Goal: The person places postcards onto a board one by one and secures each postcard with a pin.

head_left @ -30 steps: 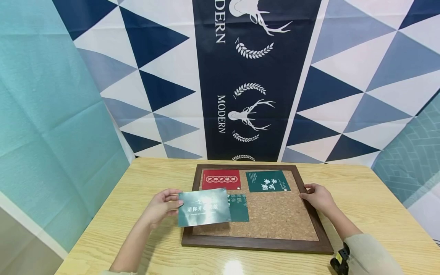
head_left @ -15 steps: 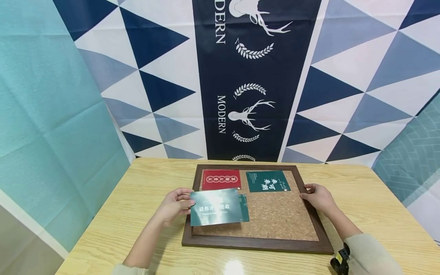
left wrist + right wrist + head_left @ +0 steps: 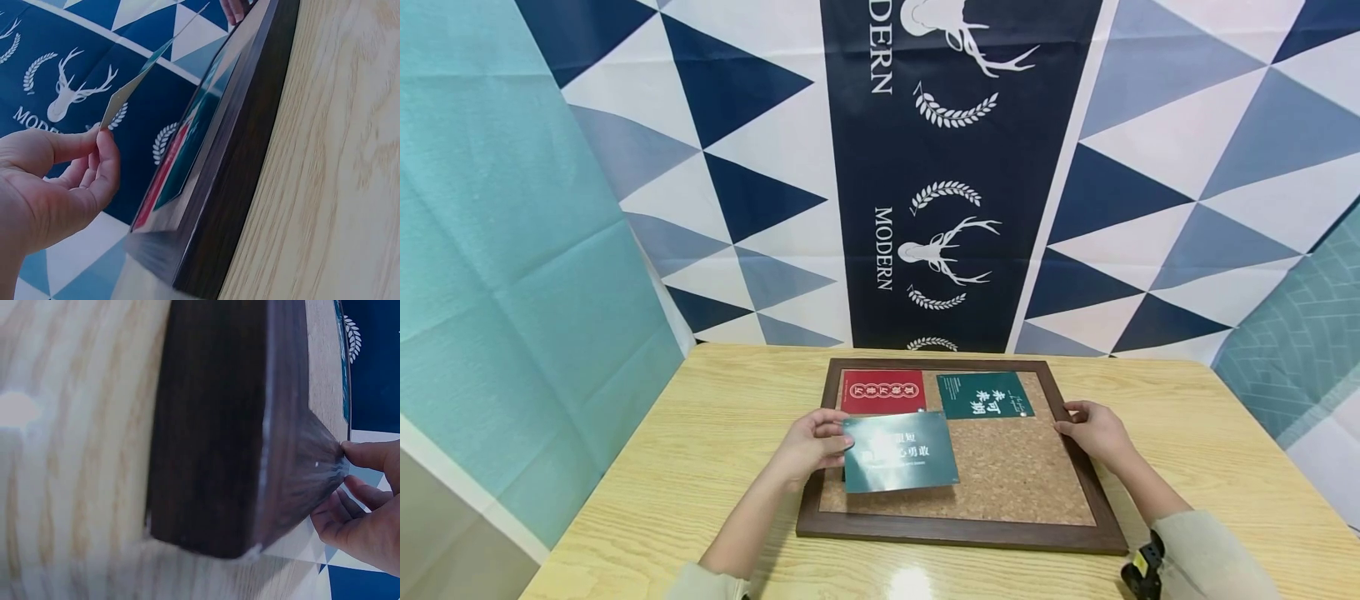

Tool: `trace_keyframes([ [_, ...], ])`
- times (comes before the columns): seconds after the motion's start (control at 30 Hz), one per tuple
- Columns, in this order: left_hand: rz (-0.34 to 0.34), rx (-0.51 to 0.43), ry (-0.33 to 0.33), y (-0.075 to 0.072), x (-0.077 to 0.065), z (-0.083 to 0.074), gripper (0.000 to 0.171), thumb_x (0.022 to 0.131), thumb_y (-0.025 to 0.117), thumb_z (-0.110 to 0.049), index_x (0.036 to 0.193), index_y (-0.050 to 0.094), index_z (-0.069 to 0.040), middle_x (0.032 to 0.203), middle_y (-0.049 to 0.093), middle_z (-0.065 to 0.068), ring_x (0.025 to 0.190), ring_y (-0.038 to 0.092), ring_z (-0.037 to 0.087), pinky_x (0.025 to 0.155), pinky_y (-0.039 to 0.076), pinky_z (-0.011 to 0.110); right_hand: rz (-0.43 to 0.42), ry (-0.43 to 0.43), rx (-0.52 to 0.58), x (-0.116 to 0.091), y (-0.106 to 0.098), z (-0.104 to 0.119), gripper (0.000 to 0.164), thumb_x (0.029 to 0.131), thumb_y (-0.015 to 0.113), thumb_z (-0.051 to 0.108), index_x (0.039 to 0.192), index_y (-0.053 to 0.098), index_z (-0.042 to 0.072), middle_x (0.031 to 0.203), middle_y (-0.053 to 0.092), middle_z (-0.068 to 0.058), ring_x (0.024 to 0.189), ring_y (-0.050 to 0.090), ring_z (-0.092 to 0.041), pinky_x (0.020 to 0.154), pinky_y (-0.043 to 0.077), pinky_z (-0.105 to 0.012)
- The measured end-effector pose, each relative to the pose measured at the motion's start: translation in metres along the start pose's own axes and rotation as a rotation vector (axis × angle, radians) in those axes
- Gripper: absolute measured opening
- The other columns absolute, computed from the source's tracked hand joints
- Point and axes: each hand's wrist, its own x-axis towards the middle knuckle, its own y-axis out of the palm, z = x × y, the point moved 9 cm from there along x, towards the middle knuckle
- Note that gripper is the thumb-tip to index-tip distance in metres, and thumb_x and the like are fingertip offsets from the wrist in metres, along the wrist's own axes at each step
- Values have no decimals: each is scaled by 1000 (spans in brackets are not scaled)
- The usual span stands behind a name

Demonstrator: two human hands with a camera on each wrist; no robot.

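Observation:
My left hand [image 3: 815,446] pinches the left edge of a dark green postcard [image 3: 901,452] between thumb and fingers. This shiny card with white lettering is held above the left half of a cork board [image 3: 1015,475]. In the left wrist view the postcard [image 3: 134,84] is tilted and apart from the board. Another green card [image 3: 181,172] lies on the cork, hidden beneath the held one in the head view. My right hand [image 3: 1097,432] grips the right side of the board's dark brown frame [image 3: 1078,467], thumb on top.
A red card [image 3: 882,392] is at the board's upper left, and a green card [image 3: 985,395] at its upper right, each with a small pin at a lower corner. The board lies on a wooden table [image 3: 700,392] before a patterned wall covering [image 3: 760,167].
My left hand has carried the green postcard to the right over the board, so it now covers the green card lying below. The right hand has stayed on the frame.

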Motion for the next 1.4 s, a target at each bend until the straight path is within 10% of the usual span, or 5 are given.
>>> trace_keyframes([
  [1.4,19,-21,-57,76,36,17,35,78,64,-6,110,51,-6,84,52,5,66,59,11,61,54,29,3,5,13,0,0,0,51,85,56,18,124,39,-11,104,50,-28,85,54,-31,63,48,-34],
])
